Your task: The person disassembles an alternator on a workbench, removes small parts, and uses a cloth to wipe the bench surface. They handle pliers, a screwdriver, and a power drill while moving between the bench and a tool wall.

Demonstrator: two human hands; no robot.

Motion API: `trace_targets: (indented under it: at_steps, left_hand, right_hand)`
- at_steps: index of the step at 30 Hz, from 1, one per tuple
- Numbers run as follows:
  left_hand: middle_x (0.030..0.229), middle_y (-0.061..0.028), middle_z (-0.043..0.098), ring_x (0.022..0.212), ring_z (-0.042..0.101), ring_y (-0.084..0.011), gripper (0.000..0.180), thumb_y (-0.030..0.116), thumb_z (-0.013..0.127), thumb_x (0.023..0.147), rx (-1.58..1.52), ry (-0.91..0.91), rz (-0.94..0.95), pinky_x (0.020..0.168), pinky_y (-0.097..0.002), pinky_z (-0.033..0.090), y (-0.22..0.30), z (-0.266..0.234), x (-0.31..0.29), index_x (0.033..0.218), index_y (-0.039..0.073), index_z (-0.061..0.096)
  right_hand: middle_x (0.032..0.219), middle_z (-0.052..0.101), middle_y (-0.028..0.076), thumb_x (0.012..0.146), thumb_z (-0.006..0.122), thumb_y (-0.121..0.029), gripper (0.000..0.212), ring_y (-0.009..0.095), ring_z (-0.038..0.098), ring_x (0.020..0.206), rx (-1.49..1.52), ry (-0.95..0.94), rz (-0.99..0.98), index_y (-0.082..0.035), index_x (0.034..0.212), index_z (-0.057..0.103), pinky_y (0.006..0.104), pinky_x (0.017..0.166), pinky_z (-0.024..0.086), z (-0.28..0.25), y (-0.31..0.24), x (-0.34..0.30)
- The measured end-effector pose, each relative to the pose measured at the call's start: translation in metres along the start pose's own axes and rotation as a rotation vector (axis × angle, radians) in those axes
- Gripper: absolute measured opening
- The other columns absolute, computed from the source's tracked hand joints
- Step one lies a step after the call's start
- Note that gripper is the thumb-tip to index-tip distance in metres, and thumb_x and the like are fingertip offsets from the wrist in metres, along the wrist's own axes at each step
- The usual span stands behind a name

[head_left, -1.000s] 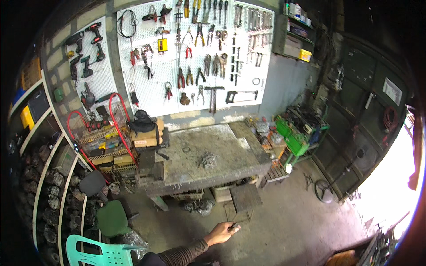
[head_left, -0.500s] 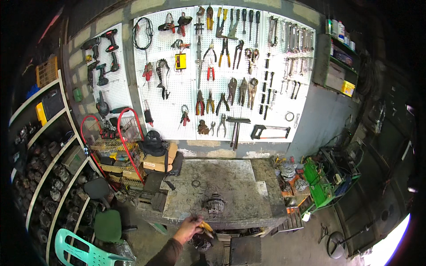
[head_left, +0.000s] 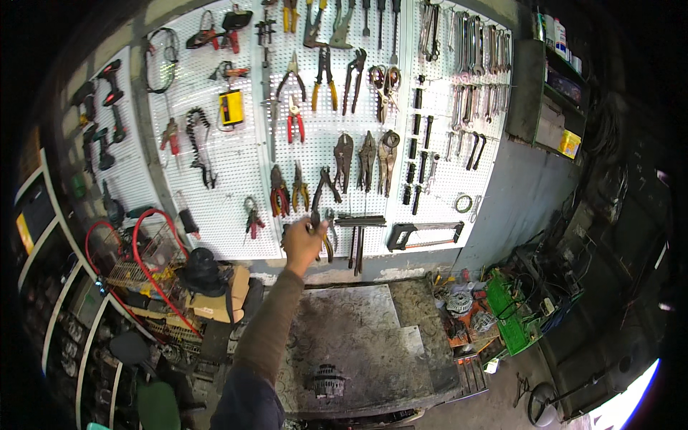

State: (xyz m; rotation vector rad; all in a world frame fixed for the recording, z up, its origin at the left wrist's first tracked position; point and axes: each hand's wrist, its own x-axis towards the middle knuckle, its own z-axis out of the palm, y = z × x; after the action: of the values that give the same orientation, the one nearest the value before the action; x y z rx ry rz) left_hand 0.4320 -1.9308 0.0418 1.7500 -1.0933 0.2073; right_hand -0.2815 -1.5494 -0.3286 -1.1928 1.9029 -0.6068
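My left hand [head_left: 304, 244] reaches up to the lower middle of the white pegboard [head_left: 236, 172]. Its fingers are closed round pliers [head_left: 328, 248] with a yellow handle; the hand covers much of them. Dark-handled pliers [head_left: 327, 186] hang just above the hand, and red-handled pliers [head_left: 279, 192] to its upper left. Right beside the hand hang long dark bars [head_left: 360, 247]. Below, a round finned metal part, like an alternator [head_left: 330, 381], rests on the worn workbench [head_left: 358, 322]. My right hand is out of view.
A hacksaw [head_left: 426, 235] and wrenches [head_left: 476, 46] hang farther right. Left of the bench stand a red-framed wire rack [head_left: 143, 251], cardboard boxes [head_left: 215, 301] and a green chair [head_left: 158, 405]. A green metal tray [head_left: 507, 312] with parts stands at the bench's right.
My left hand has risen from the bench's front edge to the pegboard, carrying the yellow-handled pliers. The view has shifted closer to the board, and my forearm now stretches across the bench.
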Motion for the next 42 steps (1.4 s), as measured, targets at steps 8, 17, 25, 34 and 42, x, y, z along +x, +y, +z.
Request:
trace_targets:
  at_steps: [8,17,25,34,42]
  left_hand:
    - [0.097,-0.0248,0.073,0.099,0.068,-0.0418,0.045,0.042,0.076,0.087,0.119,0.138,0.051,0.086,-0.0493,0.053,-0.025,0.092,0.183,0.103,0.000,0.075]
    - [0.086,-0.0225,0.071,0.087,0.068,-0.0422,0.035,0.028,0.084,0.082,0.031,0.330,0.002,0.080,-0.0504,0.052,-0.062,0.147,0.192,0.091,-0.002,0.070]
    - [0.090,-0.0242,0.069,0.087,0.066,-0.0433,0.028,0.018,0.080,0.084,0.003,0.281,-0.022,0.081,-0.0508,0.051,-0.071,0.165,0.199,0.094,-0.004,0.067]
    - [0.099,-0.0256,0.070,0.097,0.067,-0.0376,0.049,0.032,0.082,0.086,-0.164,0.411,0.019,0.088,-0.0442,0.051,-0.098,0.174,0.173,0.110,-0.008,0.066]
    - [0.099,-0.0122,0.065,0.088,0.062,-0.0234,0.027,0.012,0.070,0.094,-0.277,0.000,-0.280,0.082,-0.0387,0.051,-0.153,0.188,-0.149,0.112,-0.005,0.060]
  right_hand:
    - [0.079,0.070,0.014,0.094,0.060,-0.022,0.023,0.024,0.064,0.066,0.270,-0.061,0.415,-0.003,0.090,0.072,0.0403,0.058,0.051,0.055,-0.019,-0.056]
    - [0.086,0.072,0.016,0.097,0.058,-0.016,0.027,0.023,0.066,0.070,0.322,0.030,0.549,0.003,0.109,0.072,0.0381,0.057,0.052,0.061,-0.036,-0.071]
    - [0.083,0.071,0.012,0.096,0.060,-0.011,0.022,0.019,0.064,0.063,0.525,-0.023,0.414,0.003,0.107,0.072,0.0343,0.055,0.051,0.062,-0.027,-0.073]
    - [0.085,0.072,0.011,0.095,0.062,-0.009,0.019,0.018,0.065,0.066,0.393,-0.005,0.464,0.002,0.107,0.072,0.0338,0.056,0.052,0.072,0.010,-0.130]
    - [0.097,0.074,0.015,0.095,0.069,-0.019,0.023,0.019,0.068,0.072,0.373,0.153,0.430,-0.001,0.109,0.074,0.0391,0.070,0.057,0.121,0.047,-0.176]
